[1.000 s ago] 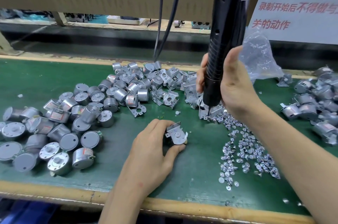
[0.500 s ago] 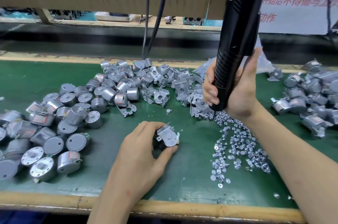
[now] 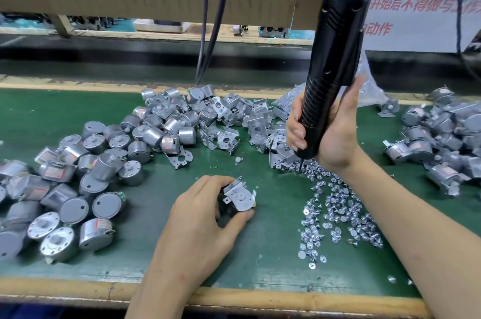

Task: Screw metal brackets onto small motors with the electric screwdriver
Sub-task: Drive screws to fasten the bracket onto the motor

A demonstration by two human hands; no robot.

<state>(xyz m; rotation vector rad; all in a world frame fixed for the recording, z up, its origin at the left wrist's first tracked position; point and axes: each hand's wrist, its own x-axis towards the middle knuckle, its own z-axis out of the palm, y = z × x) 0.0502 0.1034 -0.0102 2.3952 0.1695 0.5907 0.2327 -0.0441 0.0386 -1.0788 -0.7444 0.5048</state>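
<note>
My left hand [image 3: 205,217] grips a small round motor with a metal bracket [image 3: 239,195] laid on its top face, resting on the green mat. My right hand [image 3: 328,134] holds the black electric screwdriver [image 3: 330,74] nearly upright, tilted right at the top. Its bit touches the far end of the loose screw pile [image 3: 341,214]. Bare motors [image 3: 86,175] lie heaped on the left, and loose brackets [image 3: 242,123] lie behind the held motor.
Motors with brackets fitted [image 3: 440,141] are piled at the right. A clear plastic bag [image 3: 369,89] lies behind my right hand. Black cables [image 3: 208,32] hang down at the back. The bench's wooden front edge [image 3: 78,290] runs below the mat.
My right hand has kept the screwdriver bit at the top of the screw pile, tilting the tool slightly more. My left hand keeps the same hold on the motor and bracket.
</note>
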